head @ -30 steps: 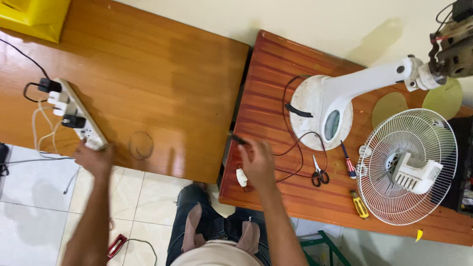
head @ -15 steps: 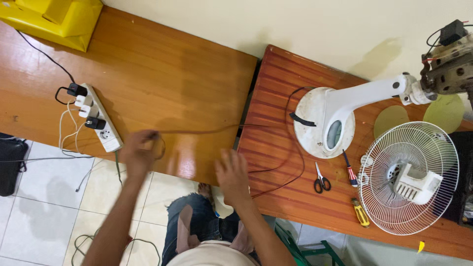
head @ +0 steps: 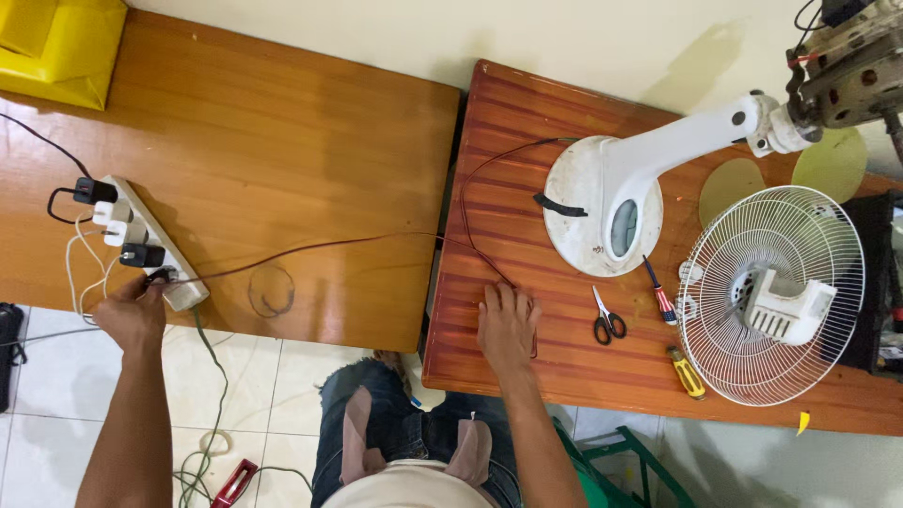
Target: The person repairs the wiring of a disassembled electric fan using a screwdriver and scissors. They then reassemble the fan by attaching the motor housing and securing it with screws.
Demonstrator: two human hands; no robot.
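My left hand is at the near end of a white power strip on the left wooden table, fingers closed around a dark plug pressed into the strip. A thin dark cord runs from there across the table to the white fan base on the reddish table. My right hand lies flat, fingers apart, on the reddish table, resting on the cord. It holds nothing.
On the reddish table lie scissors, a red-handled screwdriver, a yellow-handled screwdriver and a white fan grille. A yellow bag sits at the far left corner. Cables trail on the tiled floor.
My left hand moved left along the table to the power strip with the plug. The cord now stretches between the tables. My right hand settled flat on the reddish table.
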